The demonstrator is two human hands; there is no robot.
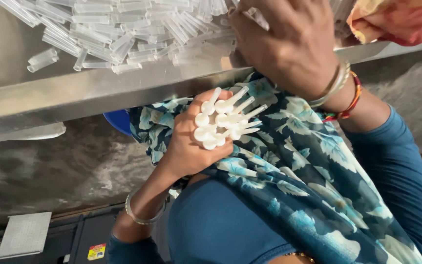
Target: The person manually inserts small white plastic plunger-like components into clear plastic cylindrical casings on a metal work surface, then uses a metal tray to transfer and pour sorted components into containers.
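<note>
In the head view, the left hand (187, 146) is closed around a bunch of white plastic plungers (223, 120), held below the edge of the steel bench (74, 93), against the blue flowered cloth (294, 161). The right hand (289, 44) lies above it on the bench, fingers bent down onto the pile of clear plastic tubes (123, 29); whether it grips any, I cannot tell.

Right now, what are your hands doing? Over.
Left hand shut on a bunch of white plungers. Right hand up on the metal table, among clear tubes; its grip hidden. Nothing between them.
</note>
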